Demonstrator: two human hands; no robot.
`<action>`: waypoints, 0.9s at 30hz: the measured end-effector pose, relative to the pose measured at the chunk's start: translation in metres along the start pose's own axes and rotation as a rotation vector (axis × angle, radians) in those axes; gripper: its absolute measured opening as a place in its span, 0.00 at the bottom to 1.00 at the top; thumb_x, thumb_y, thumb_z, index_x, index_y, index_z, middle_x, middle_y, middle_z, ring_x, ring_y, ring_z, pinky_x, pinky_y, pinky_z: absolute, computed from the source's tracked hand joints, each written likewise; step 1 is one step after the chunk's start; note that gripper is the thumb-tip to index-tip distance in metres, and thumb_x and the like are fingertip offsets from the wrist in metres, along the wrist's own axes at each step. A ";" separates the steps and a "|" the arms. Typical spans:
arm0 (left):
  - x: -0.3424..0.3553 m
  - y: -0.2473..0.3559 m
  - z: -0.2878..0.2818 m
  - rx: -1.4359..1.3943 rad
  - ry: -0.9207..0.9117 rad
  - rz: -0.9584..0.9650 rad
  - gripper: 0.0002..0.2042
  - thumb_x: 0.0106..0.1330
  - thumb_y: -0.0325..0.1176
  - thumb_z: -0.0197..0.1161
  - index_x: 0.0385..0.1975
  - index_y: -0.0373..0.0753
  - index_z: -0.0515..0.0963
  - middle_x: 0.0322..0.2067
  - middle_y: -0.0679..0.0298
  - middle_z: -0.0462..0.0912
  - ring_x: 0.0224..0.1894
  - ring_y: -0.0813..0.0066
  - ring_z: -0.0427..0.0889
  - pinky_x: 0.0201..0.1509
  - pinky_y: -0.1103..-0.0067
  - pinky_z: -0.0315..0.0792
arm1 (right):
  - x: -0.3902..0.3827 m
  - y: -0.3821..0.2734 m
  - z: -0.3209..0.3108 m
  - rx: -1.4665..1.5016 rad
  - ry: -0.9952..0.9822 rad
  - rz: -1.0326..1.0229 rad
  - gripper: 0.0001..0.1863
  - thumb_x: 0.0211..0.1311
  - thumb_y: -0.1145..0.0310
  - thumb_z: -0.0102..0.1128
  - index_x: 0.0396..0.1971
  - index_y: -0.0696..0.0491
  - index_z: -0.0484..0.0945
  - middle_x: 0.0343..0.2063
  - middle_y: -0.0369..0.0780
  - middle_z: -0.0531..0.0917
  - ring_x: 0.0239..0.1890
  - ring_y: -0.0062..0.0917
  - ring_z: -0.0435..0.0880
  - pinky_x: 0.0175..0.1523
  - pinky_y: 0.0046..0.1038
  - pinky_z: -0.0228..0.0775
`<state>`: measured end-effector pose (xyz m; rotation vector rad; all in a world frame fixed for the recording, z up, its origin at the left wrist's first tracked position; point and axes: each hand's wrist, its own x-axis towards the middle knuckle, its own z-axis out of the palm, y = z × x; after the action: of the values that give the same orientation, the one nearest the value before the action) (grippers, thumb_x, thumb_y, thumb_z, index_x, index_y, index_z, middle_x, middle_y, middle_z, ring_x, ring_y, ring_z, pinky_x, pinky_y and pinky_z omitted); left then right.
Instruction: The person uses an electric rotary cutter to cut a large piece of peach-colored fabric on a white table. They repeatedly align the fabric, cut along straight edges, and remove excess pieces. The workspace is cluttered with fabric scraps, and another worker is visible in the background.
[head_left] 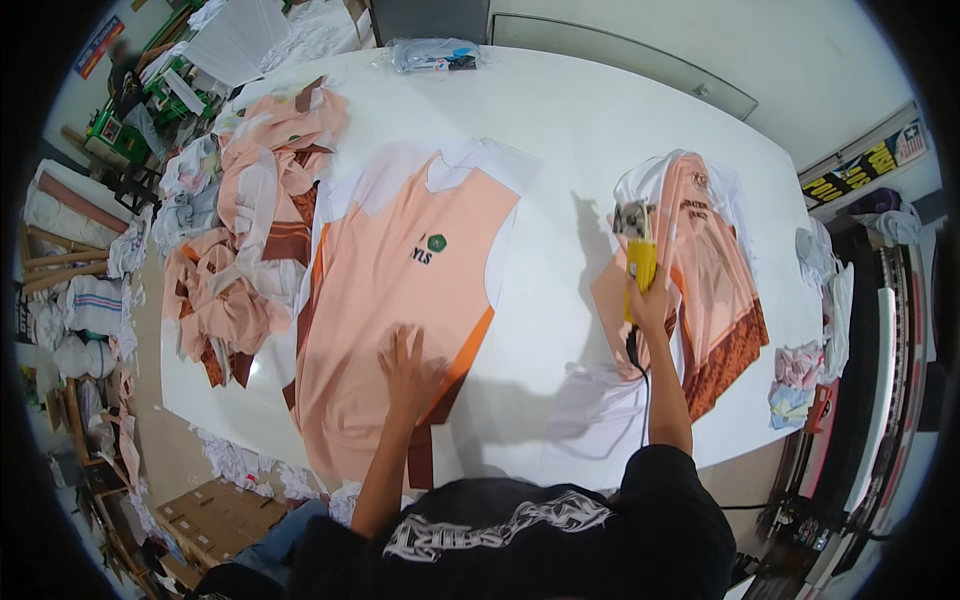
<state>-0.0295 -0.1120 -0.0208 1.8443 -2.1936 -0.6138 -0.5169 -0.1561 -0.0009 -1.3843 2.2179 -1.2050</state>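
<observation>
My left hand lies with spread fingers on a peach fabric panel, which has a round neckline, a green emblem and orange and brown side strips. White fabric edging shows around that panel's top. My right hand is wrapped around the yellow body of a handheld electric cloth cutter, its metal head pointing away from me. The cutter is over the left edge of a second pile of peach and white fabric with a brown patterned hem. A black cord runs from the cutter toward me.
The white table has a curved outline in this view. Crumpled peach and brown pieces are heaped at its left. A clear plastic bag lies at the far edge. Cardboard boxes and scraps are on the floor at lower left; a person is at far left.
</observation>
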 end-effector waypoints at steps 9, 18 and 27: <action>-0.035 -0.014 -0.006 0.023 -0.217 -0.088 0.65 0.44 0.67 0.77 0.81 0.50 0.48 0.81 0.46 0.36 0.81 0.32 0.29 0.67 0.22 0.31 | -0.216 -0.079 -0.092 -0.159 -0.434 0.106 0.30 0.62 0.65 0.67 0.60 0.60 0.67 0.41 0.57 0.83 0.46 0.54 0.85 0.49 0.46 0.75; -0.059 -0.037 -0.007 0.052 -0.307 -0.043 0.69 0.39 0.60 0.82 0.82 0.54 0.43 0.82 0.51 0.32 0.81 0.33 0.28 0.65 0.19 0.32 | -0.338 -0.141 -0.054 -0.317 -0.666 0.151 0.30 0.66 0.60 0.61 0.60 0.61 0.62 0.48 0.61 0.79 0.46 0.60 0.83 0.51 0.53 0.76; -0.061 -0.035 -0.012 -0.009 -0.312 -0.040 0.68 0.40 0.58 0.81 0.82 0.57 0.42 0.82 0.53 0.30 0.81 0.37 0.25 0.66 0.22 0.27 | -0.317 -0.158 0.005 -0.366 -0.594 0.083 0.28 0.65 0.63 0.63 0.55 0.61 0.61 0.43 0.62 0.80 0.41 0.61 0.83 0.44 0.54 0.78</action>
<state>0.0183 -0.0589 -0.0190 1.9016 -2.3382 -0.9763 -0.2537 0.0753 0.0541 -1.5066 2.0748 -0.2919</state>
